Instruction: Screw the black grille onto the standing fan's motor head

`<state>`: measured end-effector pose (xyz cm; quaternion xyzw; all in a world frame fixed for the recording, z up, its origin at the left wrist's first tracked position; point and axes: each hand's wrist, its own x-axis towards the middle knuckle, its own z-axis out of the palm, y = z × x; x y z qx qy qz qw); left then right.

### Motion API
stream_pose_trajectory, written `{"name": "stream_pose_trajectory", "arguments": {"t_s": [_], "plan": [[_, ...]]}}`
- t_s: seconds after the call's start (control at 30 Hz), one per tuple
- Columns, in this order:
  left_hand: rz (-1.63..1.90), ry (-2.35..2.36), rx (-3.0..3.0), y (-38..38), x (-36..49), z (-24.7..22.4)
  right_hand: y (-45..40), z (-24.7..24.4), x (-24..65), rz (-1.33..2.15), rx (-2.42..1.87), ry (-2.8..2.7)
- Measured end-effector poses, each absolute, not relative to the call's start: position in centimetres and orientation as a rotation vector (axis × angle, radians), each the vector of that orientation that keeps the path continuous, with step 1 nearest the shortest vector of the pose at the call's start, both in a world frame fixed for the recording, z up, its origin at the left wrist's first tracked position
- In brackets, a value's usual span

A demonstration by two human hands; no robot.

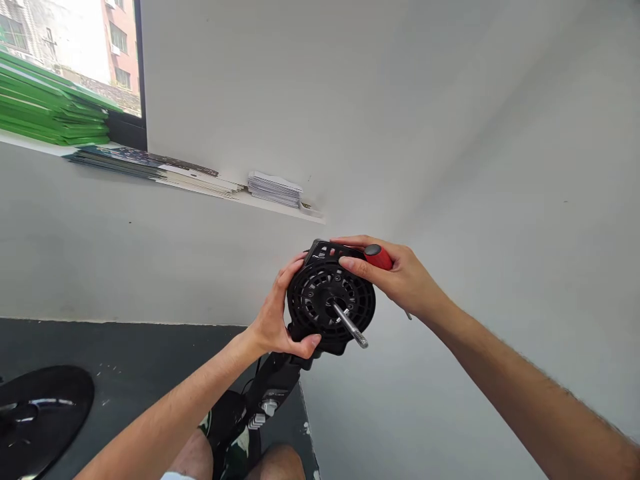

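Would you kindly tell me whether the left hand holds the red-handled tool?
No, the red-handled tool is tucked in the right hand.

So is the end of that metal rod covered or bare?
Bare: the metal rod juts from the black housing with its threads exposed.

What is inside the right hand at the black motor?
A dark-capped red handle sticks out at the top, and a thin metal tip shows below. The right hand covers everything between, so whether they join is hidden.
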<state>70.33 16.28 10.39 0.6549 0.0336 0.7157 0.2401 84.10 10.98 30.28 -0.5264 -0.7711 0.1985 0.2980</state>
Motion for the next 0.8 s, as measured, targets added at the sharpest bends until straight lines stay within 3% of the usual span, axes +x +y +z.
{"name": "stream_pose_trajectory", "arguments": {"t_s": [0.8], "plan": [[2.069, 0.143, 1.786, 15.89, 71.09, 9.6, 10.54, 30.09, 83.79, 0.459, -1.392, -2.051]]}}
